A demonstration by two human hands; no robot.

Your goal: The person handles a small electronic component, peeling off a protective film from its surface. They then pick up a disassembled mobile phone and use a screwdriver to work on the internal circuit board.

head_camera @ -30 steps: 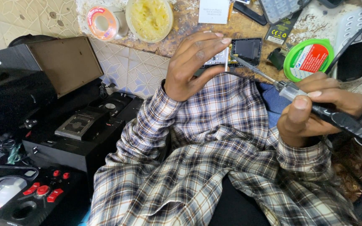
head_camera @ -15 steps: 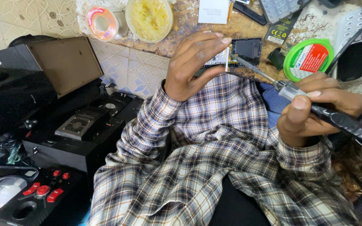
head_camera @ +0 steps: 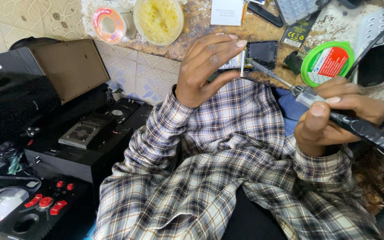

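The left hand (head_camera: 205,71) pinches a small flat part (head_camera: 242,63) upright between thumb and fingertips, held just above the near edge of the counter (head_camera: 192,40). The right hand (head_camera: 334,111) is clenched around the black handle of a soldering iron (head_camera: 316,100), whose thin metal tip reaches left and meets the part. Just beyond the tip lies a small dark square frame (head_camera: 263,52). To the right sits a round green tin (head_camera: 327,63). Far left on the counter are a solder spool (head_camera: 108,24) and a dish of yellow paste (head_camera: 158,20). Down left, a black machine (head_camera: 85,138) stands on the floor.
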